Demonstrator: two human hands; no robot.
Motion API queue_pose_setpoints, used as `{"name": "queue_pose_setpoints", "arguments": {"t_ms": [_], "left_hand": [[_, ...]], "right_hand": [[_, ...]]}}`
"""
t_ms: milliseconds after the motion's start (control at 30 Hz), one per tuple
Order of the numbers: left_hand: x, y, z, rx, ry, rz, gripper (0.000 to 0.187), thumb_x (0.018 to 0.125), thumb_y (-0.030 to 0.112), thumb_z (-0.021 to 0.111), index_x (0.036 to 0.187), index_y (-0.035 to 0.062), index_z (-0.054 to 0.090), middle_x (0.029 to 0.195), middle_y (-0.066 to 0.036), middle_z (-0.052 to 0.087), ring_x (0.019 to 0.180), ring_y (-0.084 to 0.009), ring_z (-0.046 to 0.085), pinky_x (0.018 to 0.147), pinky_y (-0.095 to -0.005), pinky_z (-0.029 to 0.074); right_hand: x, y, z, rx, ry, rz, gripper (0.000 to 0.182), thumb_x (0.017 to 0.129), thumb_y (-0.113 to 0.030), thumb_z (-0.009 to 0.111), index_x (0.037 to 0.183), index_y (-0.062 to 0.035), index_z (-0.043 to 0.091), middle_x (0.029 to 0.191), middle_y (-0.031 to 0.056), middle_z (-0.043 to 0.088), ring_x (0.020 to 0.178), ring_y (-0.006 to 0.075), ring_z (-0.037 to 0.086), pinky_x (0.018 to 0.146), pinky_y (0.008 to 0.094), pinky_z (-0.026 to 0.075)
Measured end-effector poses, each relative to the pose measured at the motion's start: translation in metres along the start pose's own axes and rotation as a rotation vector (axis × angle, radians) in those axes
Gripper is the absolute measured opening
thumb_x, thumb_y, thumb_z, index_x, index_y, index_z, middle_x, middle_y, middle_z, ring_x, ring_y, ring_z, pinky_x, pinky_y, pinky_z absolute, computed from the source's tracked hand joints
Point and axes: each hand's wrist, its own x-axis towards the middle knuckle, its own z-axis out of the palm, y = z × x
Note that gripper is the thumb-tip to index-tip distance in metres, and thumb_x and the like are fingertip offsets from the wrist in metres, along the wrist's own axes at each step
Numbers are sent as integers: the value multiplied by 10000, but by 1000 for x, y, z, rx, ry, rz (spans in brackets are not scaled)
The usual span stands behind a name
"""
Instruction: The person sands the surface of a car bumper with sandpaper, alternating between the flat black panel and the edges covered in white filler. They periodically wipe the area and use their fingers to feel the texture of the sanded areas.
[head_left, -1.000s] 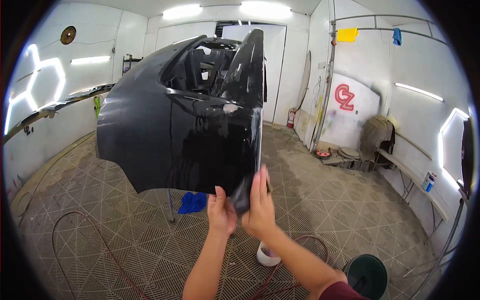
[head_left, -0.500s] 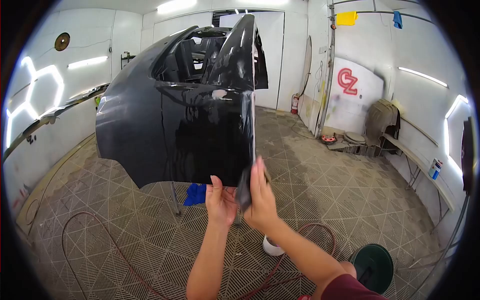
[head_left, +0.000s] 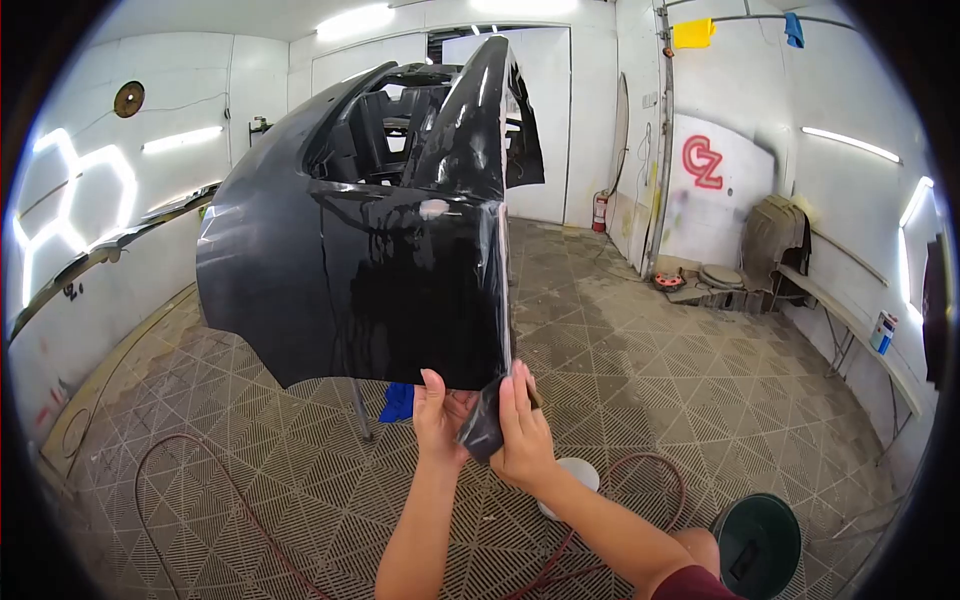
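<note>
A black car body panel point(head_left: 410, 290), wet and shiny with a pale patch, stands upright before me. My left hand point(head_left: 440, 420) is at its lower edge, thumb up in front and fingers curled underneath. My right hand point(head_left: 522, 425) is closed around a dark, bent sheet of sandpaper point(head_left: 484, 425), at the bottom of the panel's right vertical edge. The sheet's loose end hangs between my hands. My right fingertips point up along that edge. What the fingers of my left hand touch behind the panel is partly hidden.
A reddish hose point(head_left: 240, 500) curls over the patterned floor mats. A dark green bucket point(head_left: 785, 545) and a white tub point(head_left: 575, 480) stand near my right arm. Behind the panel lies a blue cloth point(head_left: 398, 402). A bench point(head_left: 850, 330) with a can point(head_left: 883, 332) lines the right wall.
My right hand has slid down the panel's right edge with the sandpaper, whose loose end now swings toward my left hand. The view has shifted slightly; my left hand stays at the lower edge.
</note>
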Motion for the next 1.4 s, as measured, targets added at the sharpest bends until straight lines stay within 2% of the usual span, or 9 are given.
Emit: {"name": "queue_pose_setpoints", "arguments": {"t_ms": [367,533,667,833,933,1000,1100,1333,1400], "left_hand": [[-6,-6,-40,41,-65,-126,494,1079,429,494,1370,30,533,1309,-147,668,1152,-283,690,968,-413,599],[-5,-4,10,50,19,-8,559,1069,490,486,1331,3,569,1270,-162,689,1070,-285,722,952,-406,596],[-7,-9,-20,62,135,-156,626,1036,559,515,1302,-1,598,1244,-139,707,1065,-280,723,949,-397,591],[-2,-6,0,-10,-18,-17,499,1082,454,471,1263,22,645,1279,-146,700,1133,-280,705,956,-399,599],[2,1,-4,24,-164,-6,457,1106,397,434,1328,38,610,1367,-129,658,1237,-280,650,1027,-420,566],[1,0,1,17,-100,-29,452,1103,395,443,1343,49,607,1383,-123,647,1290,-274,612,1094,-441,515],[2,0,17,41,-101,-13,453,1103,393,446,1360,51,595,1373,-110,651,1294,-270,606,1130,-454,483],[-1,-6,44,28,-183,-37,436,1097,387,466,1325,37,588,1379,-114,640,1279,-263,617,1115,-446,502],[-6,-8,63,312,161,-15,522,1035,464,584,1343,47,524,1337,-109,612,1247,-249,603,1094,-459,510]], "right_hand": [[28,-11,-7,-139,101,65,626,898,-179,676,1391,161,492,1438,379,506,1286,554,552,1090,595,447],[2,-15,-1,-94,191,86,634,847,-134,677,1384,154,503,1424,360,531,1275,552,559,1091,598,443],[27,-9,-13,-102,94,69,625,830,-121,676,1369,152,514,1453,347,509,1303,533,543,1095,599,444],[-52,-10,-15,49,8,168,653,795,-20,677,1406,127,497,1469,326,503,1345,500,519,1132,558,424],[-106,-16,-8,286,54,373,513,953,-11,588,1419,153,451,1472,327,498,1377,468,501,1174,550,376],[-132,-13,16,993,528,1097,413,1013,1,545,1399,125,463,1449,262,532,1380,417,512,1167,521,415],[-137,-17,7,1473,726,1512,357,1032,-19,553,1359,104,480,1405,221,558,1353,379,544,1147,476,470],[-161,-70,10,1629,513,1825,352,1029,-24,551,1356,99,502,1340,207,592,1239,362,632,1052,431,571],[-155,-73,13,1707,519,1792,345,1034,-36,540,1352,90,494,1317,200,604,1196,363,659,1003,432,597]]}}
